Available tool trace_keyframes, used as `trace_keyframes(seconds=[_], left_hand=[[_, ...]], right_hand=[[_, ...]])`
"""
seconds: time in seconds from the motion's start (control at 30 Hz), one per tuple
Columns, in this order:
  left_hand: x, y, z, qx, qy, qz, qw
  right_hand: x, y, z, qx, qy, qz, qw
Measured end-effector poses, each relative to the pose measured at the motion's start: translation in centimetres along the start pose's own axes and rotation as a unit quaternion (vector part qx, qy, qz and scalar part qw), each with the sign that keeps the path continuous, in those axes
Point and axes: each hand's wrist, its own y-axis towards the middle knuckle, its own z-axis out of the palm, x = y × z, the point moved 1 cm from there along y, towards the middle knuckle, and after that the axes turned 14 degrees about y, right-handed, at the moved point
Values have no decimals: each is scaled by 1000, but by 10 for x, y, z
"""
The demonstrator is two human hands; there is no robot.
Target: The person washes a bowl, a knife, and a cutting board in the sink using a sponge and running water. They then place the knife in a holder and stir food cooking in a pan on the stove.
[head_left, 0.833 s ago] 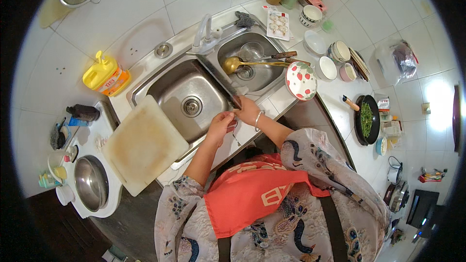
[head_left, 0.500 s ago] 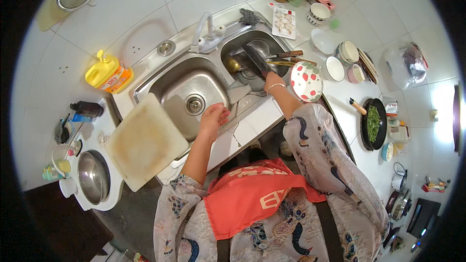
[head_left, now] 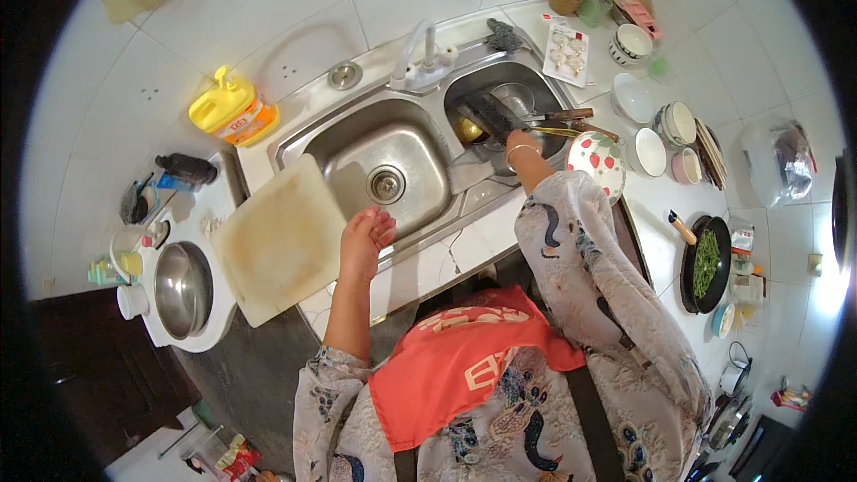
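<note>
My right hand (head_left: pixel 523 147) is closed on a dark, broad-bladed knife (head_left: pixel 489 116), its handle hidden in my fingers. The blade reaches over the right sink basin (head_left: pixel 460 82). Beneath and beside it are a clear round lid or bowl (head_left: pixel 515 96) and a yellowish round thing (head_left: pixel 470 130). Over the front rim of the left basin (head_left: pixel 353 129) hovers my left hand (head_left: pixel 366 234), empty, with fingers loosely curled and apart. To its left a pale, stained cutting board (head_left: pixel 278 241) leans over the sink's corner. A grey cloth (head_left: pixel 468 170) drapes the divider.
Wooden-handled utensils (head_left: pixel 571 113) jut over the right basin's edge beside a strawberry-patterned bowl (head_left: pixel 595 165). Several bowls (head_left: pixel 646 153) stand farther right, with a pan of greens (head_left: pixel 705 265). The faucet (head_left: pixel 420 58) rises behind the sink; a yellow jug (head_left: pixel 234 112) is at the left.
My left hand has moved left and nearer, toward the cutting board. The right hand has shifted slightly left over the basin, and the knife blade now lies more slanted. The view has shifted.
</note>
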Motion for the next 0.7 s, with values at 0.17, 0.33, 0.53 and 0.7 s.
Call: trace_keyframes(seconds=[0.17, 0.33, 0.53, 0.7], left_hand=[[-3, 4, -26, -30, -14, 24, 999], [-9, 4, -104, -133, -32, 95, 986], [-14, -5, -223, -340, 35, 97, 935], [7, 0, -292, -420, 67, 120, 897]], right_hand=[[-7, 5, -5, 17, 1, -3, 1000], [-7, -10, -11, 64, -29, -63, 996], [15, -11, -2, -126, -16, -182, 975], [121, -81, 44, -25, 332, -400, 854]])
